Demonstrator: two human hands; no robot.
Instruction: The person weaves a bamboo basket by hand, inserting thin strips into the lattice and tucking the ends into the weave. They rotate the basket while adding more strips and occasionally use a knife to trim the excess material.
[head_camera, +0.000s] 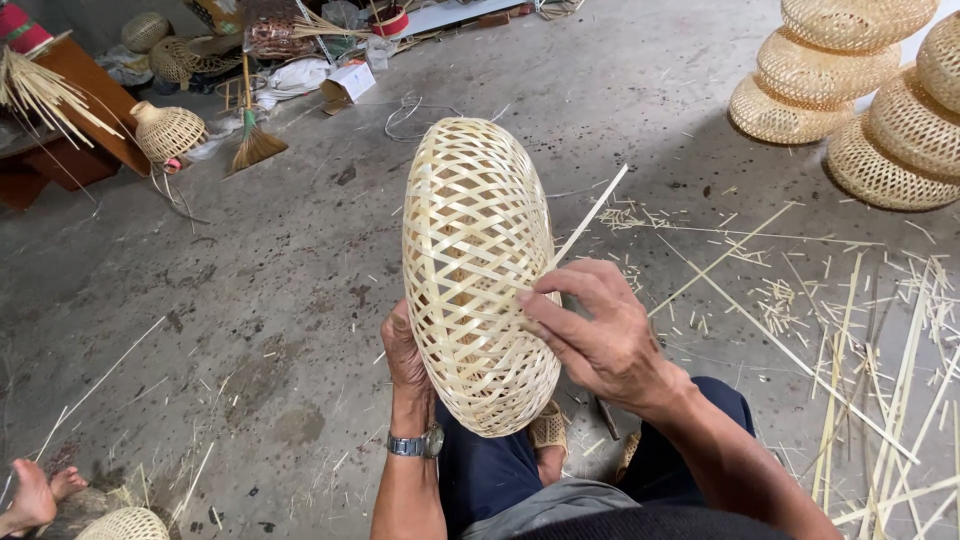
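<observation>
Dark trousers (490, 470) and knees fill the bottom centre of the frame. Above them the left hand (405, 355) cups a pale woven basket (475, 270) from behind, fingers hidden, so I cannot tell their spread. The right hand (600, 335) presses its fingers narrowly on the weave where a thin strip (592, 213) enters. Weaving seems under way; drawing that strip through would need a firm pinch. Finished baskets (850, 90) stack upper right above the floor (300, 270).

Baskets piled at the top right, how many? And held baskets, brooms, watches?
Piled baskets: 6
Held basket: 1
Broom: 1
Wristwatch: 1
Total: 9
</observation>
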